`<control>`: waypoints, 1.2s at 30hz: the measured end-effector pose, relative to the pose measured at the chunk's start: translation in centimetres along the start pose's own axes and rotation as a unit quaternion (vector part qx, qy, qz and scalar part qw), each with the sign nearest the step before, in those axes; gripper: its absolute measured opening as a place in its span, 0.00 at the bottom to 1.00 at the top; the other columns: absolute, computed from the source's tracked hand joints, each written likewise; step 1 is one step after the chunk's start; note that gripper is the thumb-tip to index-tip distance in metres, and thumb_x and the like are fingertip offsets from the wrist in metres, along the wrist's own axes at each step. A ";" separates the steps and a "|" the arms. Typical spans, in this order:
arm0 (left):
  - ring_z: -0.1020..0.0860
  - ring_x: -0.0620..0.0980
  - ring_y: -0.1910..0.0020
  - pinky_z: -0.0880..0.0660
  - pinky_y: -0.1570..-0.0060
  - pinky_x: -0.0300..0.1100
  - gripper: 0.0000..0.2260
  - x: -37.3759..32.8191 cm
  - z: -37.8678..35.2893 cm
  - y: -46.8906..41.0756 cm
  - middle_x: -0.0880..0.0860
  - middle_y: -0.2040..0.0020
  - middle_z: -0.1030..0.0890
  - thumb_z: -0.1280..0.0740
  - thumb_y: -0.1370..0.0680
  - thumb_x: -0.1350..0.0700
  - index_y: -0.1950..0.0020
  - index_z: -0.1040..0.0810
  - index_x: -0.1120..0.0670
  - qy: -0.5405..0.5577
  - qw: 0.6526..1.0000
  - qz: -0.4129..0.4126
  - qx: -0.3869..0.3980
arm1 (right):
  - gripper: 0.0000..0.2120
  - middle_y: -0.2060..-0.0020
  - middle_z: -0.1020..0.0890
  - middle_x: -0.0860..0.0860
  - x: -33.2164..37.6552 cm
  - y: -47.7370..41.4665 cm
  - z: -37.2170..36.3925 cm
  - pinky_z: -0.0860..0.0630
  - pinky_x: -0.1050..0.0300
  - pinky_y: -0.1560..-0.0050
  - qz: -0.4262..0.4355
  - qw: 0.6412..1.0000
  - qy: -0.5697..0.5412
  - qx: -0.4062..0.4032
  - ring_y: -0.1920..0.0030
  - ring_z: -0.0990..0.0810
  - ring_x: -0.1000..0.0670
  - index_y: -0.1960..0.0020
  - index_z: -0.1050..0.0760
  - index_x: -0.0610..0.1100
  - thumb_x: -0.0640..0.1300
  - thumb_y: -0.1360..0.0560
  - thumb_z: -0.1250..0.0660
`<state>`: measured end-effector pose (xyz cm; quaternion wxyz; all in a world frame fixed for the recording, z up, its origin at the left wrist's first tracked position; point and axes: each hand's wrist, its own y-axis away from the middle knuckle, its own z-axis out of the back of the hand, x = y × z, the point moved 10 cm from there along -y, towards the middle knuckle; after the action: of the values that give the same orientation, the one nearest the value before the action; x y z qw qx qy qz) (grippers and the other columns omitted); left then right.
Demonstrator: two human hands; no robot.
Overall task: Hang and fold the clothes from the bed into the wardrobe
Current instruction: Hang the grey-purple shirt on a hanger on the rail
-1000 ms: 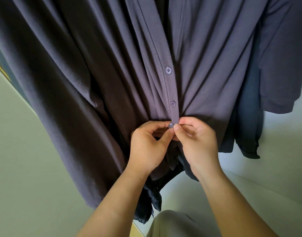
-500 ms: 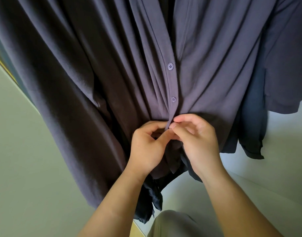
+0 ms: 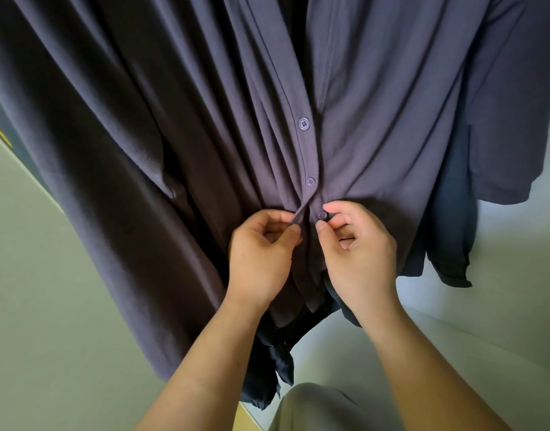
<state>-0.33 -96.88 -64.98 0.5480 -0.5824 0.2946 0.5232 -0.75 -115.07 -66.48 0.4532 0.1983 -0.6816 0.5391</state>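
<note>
The dark shirt (image 3: pixel 174 150) hangs from above, front facing the person; its hanger is out of view. The fabric is judged light, soft and limp. It slips easily, so the firmer placket edges are the best hold. The lowest visible button (image 3: pixel 322 215) is unfastened. Just left of that button, the left grip (image 3: pixel 261 253) pinches the buttonhole edge. At the button, the right grip (image 3: pixel 361 253) pinches the button strip. Half a second earlier both grips met over the button; now they are slightly apart and it is exposed.
</note>
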 end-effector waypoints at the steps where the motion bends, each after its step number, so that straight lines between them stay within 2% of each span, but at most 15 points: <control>1: 0.17 0.48 0.60 0.18 0.52 0.44 0.03 -0.1 -0.1 0.0 0.52 0.59 0.14 0.27 0.23 0.64 0.54 0.17 0.57 -0.016 1.000 -0.005 0.005 | 0.09 0.59 0.19 0.53 0.2 0.0 0.0 0.25 0.68 0.61 0.015 1.000 0.011 0.000 0.62 0.20 0.54 0.47 0.18 0.48 0.38 0.25 0.27; 3: 0.18 0.44 0.61 0.21 0.57 0.37 0.01 -0.3 -0.6 0.2 0.52 0.60 0.14 0.26 0.23 0.61 0.54 0.17 0.58 -0.046 0.999 -0.018 0.023 | 0.08 0.59 0.20 0.53 0.6 -0.1 -0.1 0.27 0.71 0.61 0.039 0.999 0.032 -0.002 0.62 0.21 0.54 0.48 0.18 0.48 0.38 0.25 0.27; 6: 0.19 0.39 0.61 0.24 0.58 0.32 0.02 -0.4 -1.5 0.5 0.49 0.59 0.15 0.28 0.22 0.61 0.52 0.17 0.59 -0.060 0.996 -0.018 0.058 | 0.07 0.59 0.20 0.54 0.7 -0.1 -0.1 0.29 0.73 0.61 0.056 0.997 0.047 -0.013 0.62 0.21 0.55 0.49 0.18 0.47 0.38 0.25 0.26; 14: 0.26 0.36 0.72 0.31 0.68 0.28 0.05 -0.5 -1.2 0.6 0.42 0.71 0.21 0.27 0.22 0.60 0.57 0.19 0.58 -0.097 0.994 -0.020 0.040 | 0.05 0.59 0.21 0.53 1.2 -0.4 -0.1 0.30 0.73 0.59 0.096 0.991 0.097 -0.008 0.63 0.25 0.58 0.53 0.19 0.45 0.37 0.26 0.27; 18: 0.21 0.36 0.68 0.28 0.65 0.28 0.04 -0.7 -1.3 0.7 0.44 0.66 0.16 0.26 0.23 0.59 0.57 0.17 0.56 -0.126 0.990 -0.036 0.043 | 0.04 0.60 0.21 0.54 1.6 -0.5 -0.2 0.29 0.69 0.59 0.109 0.985 0.133 0.002 0.63 0.26 0.57 0.55 0.19 0.45 0.36 0.26 0.27; 21: 0.18 0.39 0.62 0.24 0.60 0.30 0.02 -0.9 -1.3 0.6 0.45 0.61 0.15 0.27 0.22 0.58 0.54 0.16 0.55 -0.158 0.985 -0.060 0.034 | 0.05 0.63 0.21 0.57 1.3 -0.8 -0.3 0.33 0.76 0.59 0.091 0.985 0.140 0.032 0.63 0.26 0.57 0.56 0.19 0.46 0.36 0.25 0.29; 23: 0.18 0.39 0.60 0.25 0.59 0.28 0.02 -1.1 -1.2 0.6 0.45 0.61 0.15 0.28 0.22 0.58 0.53 0.16 0.54 -0.176 0.981 -0.072 0.023 | 0.05 0.64 0.19 0.57 1.2 -0.8 -0.3 0.33 0.77 0.60 0.075 0.987 0.130 0.048 0.63 0.22 0.57 0.55 0.19 0.46 0.37 0.24 0.29; 27: 0.18 0.37 0.59 0.28 0.60 0.25 0.03 -1.2 -1.2 0.6 0.44 0.59 0.15 0.29 0.21 0.58 0.50 0.15 0.54 -0.177 0.982 -0.066 0.014 | 0.04 0.60 0.15 0.58 0.9 -0.5 -0.5 0.26 0.74 0.57 0.038 0.993 0.092 0.060 0.59 0.17 0.58 0.52 0.16 0.47 0.40 0.23 0.29; 29: 0.18 0.37 0.59 0.28 0.60 0.25 0.03 -1.2 -1.3 0.5 0.43 0.60 0.15 0.30 0.20 0.59 0.51 0.16 0.54 -0.171 0.983 -0.063 0.014 | 0.05 0.58 0.14 0.58 0.7 -0.4 -0.8 0.22 0.68 0.54 0.025 0.995 0.076 0.061 0.57 0.16 0.59 0.50 0.15 0.47 0.40 0.23 0.29; 32: 0.18 0.37 0.59 0.26 0.59 0.27 0.05 -1.0 -1.3 0.6 0.43 0.60 0.15 0.30 0.20 0.59 0.52 0.16 0.52 -0.149 0.987 -0.054 0.013 | 0.06 0.58 0.13 0.57 0.6 -0.3 -1.0 0.20 0.62 0.52 0.019 0.996 0.073 0.054 0.57 0.16 0.59 0.49 0.15 0.47 0.40 0.23 0.29; 36: 0.16 0.39 0.56 0.23 0.56 0.30 0.06 0.5 -1.1 0.3 0.46 0.57 0.13 0.31 0.19 0.57 0.47 0.15 0.54 -0.108 0.994 -0.009 0.019 | 0.06 0.58 0.13 0.57 0.7 -0.3 -0.8 0.19 0.59 0.52 0.016 0.996 0.075 0.040 0.57 0.16 0.59 0.49 0.15 0.47 0.40 0.24 0.29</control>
<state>-0.13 -97.89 -65.70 0.5919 -0.5146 0.2384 0.5727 -0.56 -114.29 -65.68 0.4863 0.1645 -0.6266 0.5863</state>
